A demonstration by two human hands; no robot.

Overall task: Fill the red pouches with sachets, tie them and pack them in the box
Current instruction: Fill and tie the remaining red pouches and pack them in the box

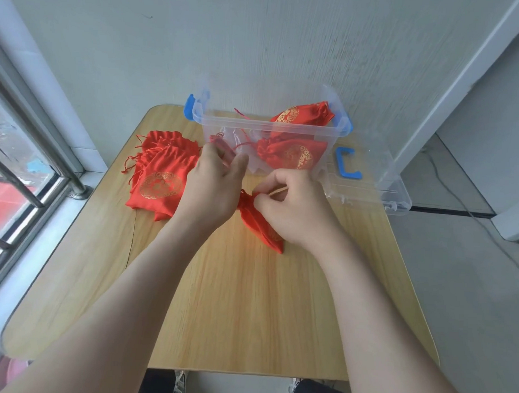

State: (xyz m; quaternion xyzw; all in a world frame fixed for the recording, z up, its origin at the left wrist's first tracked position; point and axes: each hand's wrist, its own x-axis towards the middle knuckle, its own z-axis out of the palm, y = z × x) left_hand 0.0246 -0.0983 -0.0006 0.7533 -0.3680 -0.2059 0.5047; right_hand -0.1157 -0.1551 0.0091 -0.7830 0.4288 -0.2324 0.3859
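View: one wide-angle camera, worn on the person's head.
Position: over the near edge of the wooden table (248,313).
Facing: forward and steeply down; wall (287,50) at top, shoes (179,384) at bottom.
Nearness: close; forearms fill the lower frame.
Frame centre: left hand (211,188), right hand (296,209), red pouch (257,222).

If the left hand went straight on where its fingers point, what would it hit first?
Probably the near wall of the clear box, just beyond the left hand; depth is unclear.

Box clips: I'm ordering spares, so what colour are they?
Blue: plastic clips on the clear plastic box, head view.
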